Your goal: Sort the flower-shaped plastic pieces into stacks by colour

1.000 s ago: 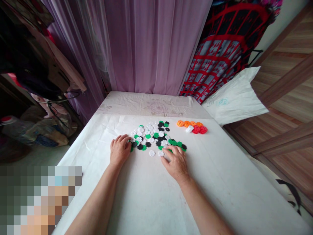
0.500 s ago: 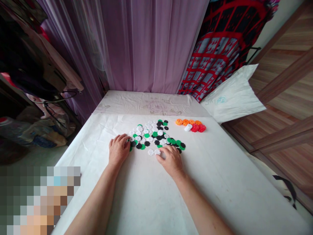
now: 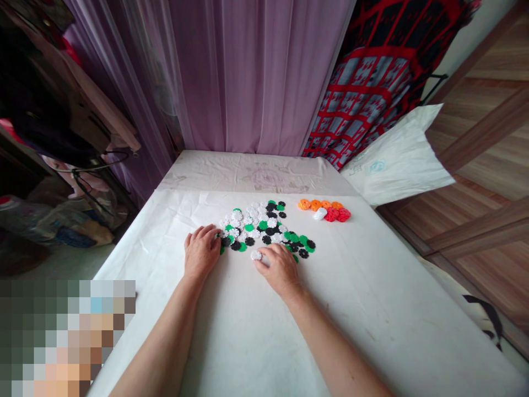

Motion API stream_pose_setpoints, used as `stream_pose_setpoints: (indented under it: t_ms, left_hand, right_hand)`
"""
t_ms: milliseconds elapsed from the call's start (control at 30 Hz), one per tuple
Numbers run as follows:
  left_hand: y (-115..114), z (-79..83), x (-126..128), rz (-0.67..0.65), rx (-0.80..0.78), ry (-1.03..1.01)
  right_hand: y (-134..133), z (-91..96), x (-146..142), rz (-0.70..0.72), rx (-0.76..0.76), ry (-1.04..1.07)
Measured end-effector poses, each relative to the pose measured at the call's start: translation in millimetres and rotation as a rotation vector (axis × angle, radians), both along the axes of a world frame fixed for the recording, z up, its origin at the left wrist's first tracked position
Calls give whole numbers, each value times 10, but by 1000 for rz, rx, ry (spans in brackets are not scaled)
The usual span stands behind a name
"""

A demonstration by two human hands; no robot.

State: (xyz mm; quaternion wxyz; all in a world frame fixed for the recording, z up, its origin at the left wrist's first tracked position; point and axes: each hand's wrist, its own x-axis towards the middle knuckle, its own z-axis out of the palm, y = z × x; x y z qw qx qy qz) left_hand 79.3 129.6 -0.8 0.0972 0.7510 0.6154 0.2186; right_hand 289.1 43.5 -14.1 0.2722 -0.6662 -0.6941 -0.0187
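Observation:
A spread pile of small notched plastic discs (image 3: 263, 225), white, green and black, lies on the white-covered table (image 3: 248, 342). At the pile's left edge rests my left hand (image 3: 202, 251), its fingers curled; small dark and green bits show by the fingertips, but what they close on is hidden. My right hand (image 3: 281, 268) is low at the pile's near side, thumb and fingers closed on a white disc (image 3: 256, 255) that pokes out at their tips. Black and green discs (image 3: 303, 253) lie just right of that hand.
Orange discs (image 3: 315, 205), red discs (image 3: 338, 214) and a white stack (image 3: 319, 214) lie at the back right. Beyond the table hangs a purple curtain (image 3: 248, 77). A white bag (image 3: 397, 160) stands by the right edge, and clothes (image 3: 119, 118) hang at left.
My right hand has slid left onto the two white discs in front of the pile; only one now shows. The black disc it covered is uncovered. My left hand has stayed put.

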Motion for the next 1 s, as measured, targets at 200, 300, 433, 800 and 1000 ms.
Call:
stream_pose_setpoints:
  t_ms: [200,300,433,800,1000]
  left_hand:
    - [-8,24,9,3,-2,-4]
    - [-5,16,5,5,-9,-5]
    - [0,1,-1,6,-7,-4]
    - [-13,20,1,5,-6,0]
    - [-11,20,5,7,-18,-2]
  right_hand:
    - [-4,-7,-21,8,2,8]
    - [2,-44,19,21,47,37]
    - [37,-65,227,-36,156,28]
    - [110,3,408,-187,44,-118]
    - [14,-10,399,-133,78,-102]
